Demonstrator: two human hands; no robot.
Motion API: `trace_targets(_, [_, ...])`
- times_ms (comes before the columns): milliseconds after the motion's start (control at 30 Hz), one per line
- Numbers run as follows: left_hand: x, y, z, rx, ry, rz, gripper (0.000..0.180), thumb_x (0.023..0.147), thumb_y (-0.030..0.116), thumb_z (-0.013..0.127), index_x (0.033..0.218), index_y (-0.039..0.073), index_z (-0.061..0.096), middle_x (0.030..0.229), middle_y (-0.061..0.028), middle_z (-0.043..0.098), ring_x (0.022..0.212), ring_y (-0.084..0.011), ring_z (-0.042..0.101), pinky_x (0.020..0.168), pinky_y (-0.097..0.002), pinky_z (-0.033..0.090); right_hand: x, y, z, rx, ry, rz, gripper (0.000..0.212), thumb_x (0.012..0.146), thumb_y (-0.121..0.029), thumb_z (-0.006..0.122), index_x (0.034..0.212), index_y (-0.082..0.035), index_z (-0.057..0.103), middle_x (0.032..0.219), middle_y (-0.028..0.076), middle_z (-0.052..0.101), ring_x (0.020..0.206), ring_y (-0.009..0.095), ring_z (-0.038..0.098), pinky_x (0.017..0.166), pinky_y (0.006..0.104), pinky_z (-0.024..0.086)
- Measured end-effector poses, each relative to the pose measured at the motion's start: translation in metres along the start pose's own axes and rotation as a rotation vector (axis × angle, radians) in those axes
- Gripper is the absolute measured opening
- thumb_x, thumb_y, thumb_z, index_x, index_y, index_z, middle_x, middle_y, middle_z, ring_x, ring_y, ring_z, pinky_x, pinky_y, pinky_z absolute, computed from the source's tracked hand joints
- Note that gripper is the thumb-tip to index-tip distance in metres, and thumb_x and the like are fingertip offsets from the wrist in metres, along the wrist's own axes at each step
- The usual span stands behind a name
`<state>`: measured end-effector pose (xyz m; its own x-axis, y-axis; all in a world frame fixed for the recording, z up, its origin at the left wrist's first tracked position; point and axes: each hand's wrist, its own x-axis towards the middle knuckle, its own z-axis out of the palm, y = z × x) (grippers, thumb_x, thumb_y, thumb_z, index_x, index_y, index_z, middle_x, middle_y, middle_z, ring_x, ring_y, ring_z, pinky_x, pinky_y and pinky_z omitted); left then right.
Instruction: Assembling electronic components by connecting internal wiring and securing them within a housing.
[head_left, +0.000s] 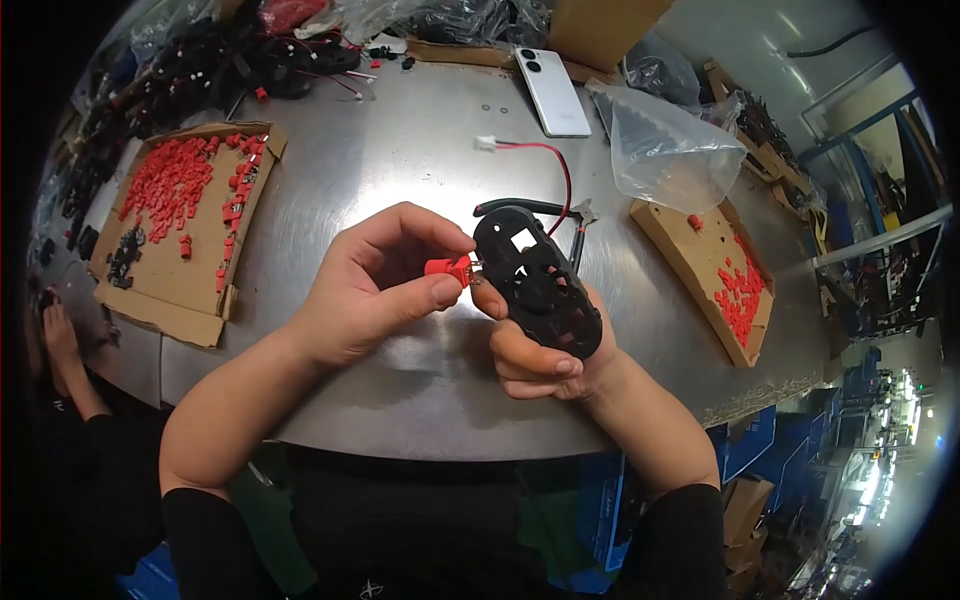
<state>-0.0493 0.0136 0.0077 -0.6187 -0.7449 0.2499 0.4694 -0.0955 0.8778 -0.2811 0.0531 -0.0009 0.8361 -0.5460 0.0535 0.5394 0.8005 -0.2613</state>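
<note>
Between the thumb and fingers of my left hand (385, 275) is a small red switch-like part (452, 269), its metal pins pointing right. The pins are close to the left edge of a black oval plastic housing (540, 285); whether they touch it I cannot tell. My right hand (555, 365) grips that housing from below, its inner side with a square opening facing up. A red and black wire (566, 175) runs from the housing up to a white connector (486, 143). Behind the housing lie pliers (583, 226) with dark green handles, partly hidden.
To the left, a cardboard tray (208, 285) holds many red parts and some black ones. Another cardboard box (690, 265) with red pieces stands right. A white phone (553, 92), a clear plastic bag (668, 150) and piled black housings (250, 60) lie farther back. Another person's hand (60, 335) shows far left.
</note>
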Motion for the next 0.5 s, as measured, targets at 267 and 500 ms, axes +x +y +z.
trace_targets(267, [0.0,0.005,0.008,0.848,0.063,0.446,0.029,0.084,0.002,0.084,0.109,0.001,0.069,0.098,-0.0098,0.074,0.086,-0.0162,0.071,0.08,-0.0286,0.056,-0.002,0.003,-0.003,0.055,-0.01,-0.01,0.06,0.109,-0.058,0.024,0.118,-0.004,0.05,0.068,0.012,0.058,0.037,0.009,0.037,0.04,0.0238,0.029])
trace_targets(500, [-0.008,-0.001,0.043,1.127,0.074,0.589,0.031,0.075,0.006,0.087,0.103,0.007,0.074,0.096,-0.0062,0.073,0.082,-0.0253,0.066,0.071,-0.0355,0.054,0.008,0.015,0.013,-0.133,0.486,-0.073,0.063,0.108,-0.059,0.025,0.102,-0.01,0.064,0.072,0.006,0.06,0.043,0.015,0.045,0.04,0.0265,0.034])
